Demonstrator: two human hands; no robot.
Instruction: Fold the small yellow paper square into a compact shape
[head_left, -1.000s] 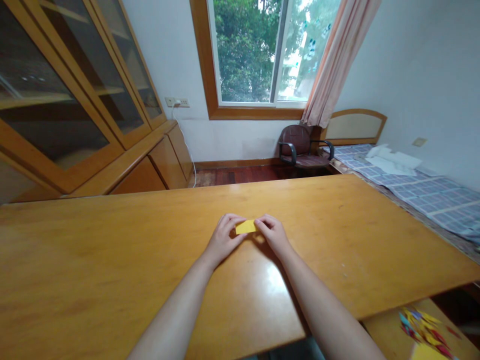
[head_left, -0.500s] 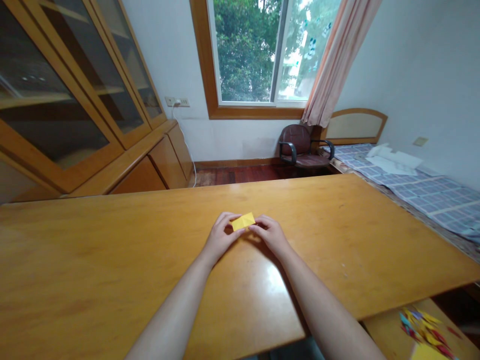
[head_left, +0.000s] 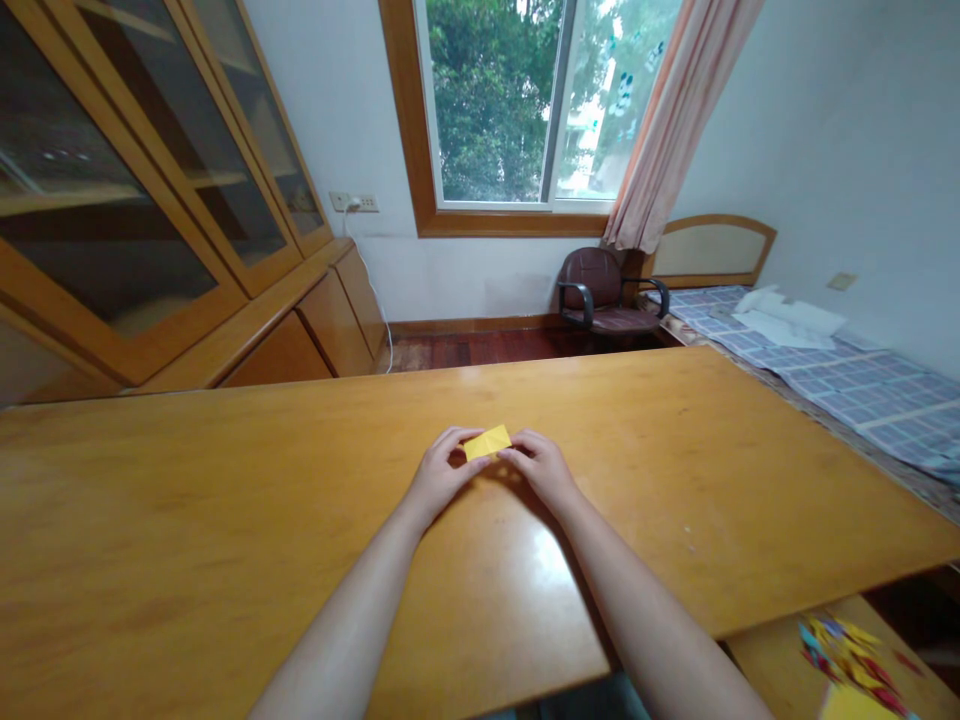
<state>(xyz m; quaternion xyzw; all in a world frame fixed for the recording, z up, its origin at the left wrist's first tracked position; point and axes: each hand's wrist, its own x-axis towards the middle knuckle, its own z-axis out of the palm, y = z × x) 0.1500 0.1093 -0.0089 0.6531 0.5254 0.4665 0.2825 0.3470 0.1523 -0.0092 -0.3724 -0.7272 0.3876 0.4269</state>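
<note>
A small folded piece of yellow paper (head_left: 487,441) is held just above the wooden table (head_left: 225,500) near its middle. My left hand (head_left: 442,473) pinches the paper's left end with curled fingers. My right hand (head_left: 541,467) pinches its right end the same way. Both forearms reach in from the near edge of the table, and the paper tilts up a little toward the far side.
A glass-fronted wooden cabinet (head_left: 135,200) lines the left wall. Beyond the table stand a dark office chair (head_left: 600,290) under the window and a bed (head_left: 825,370) at the right. A pile of coloured paper pieces (head_left: 847,655) lies on a lower surface at bottom right.
The yellow paper has tilted up and shifted slightly away from me between my fingertips. Both hands stayed almost in place.
</note>
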